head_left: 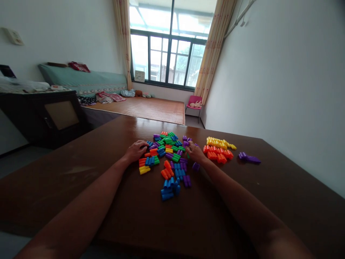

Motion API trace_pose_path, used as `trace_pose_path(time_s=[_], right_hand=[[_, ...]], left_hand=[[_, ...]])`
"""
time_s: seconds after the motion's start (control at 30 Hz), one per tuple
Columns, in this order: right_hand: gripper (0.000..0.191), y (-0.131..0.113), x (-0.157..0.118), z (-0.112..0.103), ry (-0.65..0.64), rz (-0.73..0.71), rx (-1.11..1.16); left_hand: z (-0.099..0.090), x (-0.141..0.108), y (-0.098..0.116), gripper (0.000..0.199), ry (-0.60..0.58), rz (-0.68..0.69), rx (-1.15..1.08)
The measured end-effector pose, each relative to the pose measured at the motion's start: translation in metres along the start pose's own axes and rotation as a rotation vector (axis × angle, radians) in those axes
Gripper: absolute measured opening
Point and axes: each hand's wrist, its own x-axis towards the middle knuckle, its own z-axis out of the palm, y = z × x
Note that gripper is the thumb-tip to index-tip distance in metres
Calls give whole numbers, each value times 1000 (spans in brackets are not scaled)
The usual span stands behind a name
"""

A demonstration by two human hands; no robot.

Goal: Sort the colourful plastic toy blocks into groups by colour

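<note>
A loose pile of bullet-shaped plastic building blocks [169, 150] in green, blue, purple, orange and yellow lies mid-table. My left hand [136, 151] rests at its left edge, fingers loosely bent and touching the outer pieces; no block shows in its grasp. At the pile's right side, my right hand [195, 151] has its fingers closed round a purple block [186, 143], partly hidden by them. Nearer me are joined blue blocks [167, 193], orange blocks [167, 170] and a purple piece [187, 181]. One more purple block [196, 166] sits below my right wrist.
Right of the pile, yellow blocks [219, 142] and orange-red blocks [218, 154] lie in colour groups on the brown table [129, 216]. A purple row [249, 158] sits farther right. Beyond are a bed [151, 108], a pink chair [194, 100] and a dark cabinet [40, 115].
</note>
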Motion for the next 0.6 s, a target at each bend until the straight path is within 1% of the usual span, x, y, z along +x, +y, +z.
trace_pose_path(time_s=[0.07,0.13,0.2,0.23,0.3,0.37,0.43,0.5,0.6], right_hand=[[28,1,1,-4,-8,45,12],[32,0,1,-11,21,66,1],[30,-5,0,-20,44,24,-28],[26,-9,-1,-24,16,-6,-40],[21,-16,-3,-29,-134,-64,-47],[19,-23,-5,-29,-294,-86,-13],[17,-28,-7,-28,-369,-66,63],[16,-29,-8,-28,-360,-19,131],[19,-22,-14,-37,-241,54,169]], left_hand=[[-1,0,1,34,2,4,-11],[-1,0,1,33,6,10,-22],[0,0,1,33,10,15,-25],[0,1,0,33,11,16,-24],[1,0,0,33,12,14,-22],[1,0,1,33,14,9,-21],[1,0,1,32,10,5,-20],[0,0,1,33,3,9,-20],[0,2,-3,37,-11,42,-22]])
